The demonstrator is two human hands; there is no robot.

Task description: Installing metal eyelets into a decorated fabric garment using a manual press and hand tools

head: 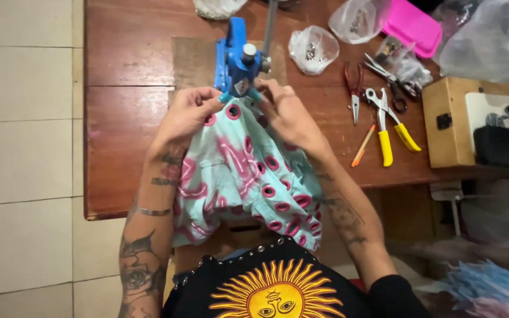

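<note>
Eyelet setting under way at blue hand press, far side of wooden table.
Left hand and right hand both pinching turquoise fabric, stretched beneath press head; next, probably seating an eyelet squarely under the die.

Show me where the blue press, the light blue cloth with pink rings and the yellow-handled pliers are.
blue press (237, 59), head view, on its blue body.
light blue cloth (231, 171), head view, on its middle, between the forearms.
yellow-handled pliers (386, 147), head view, on the left yellow handle.
</note>
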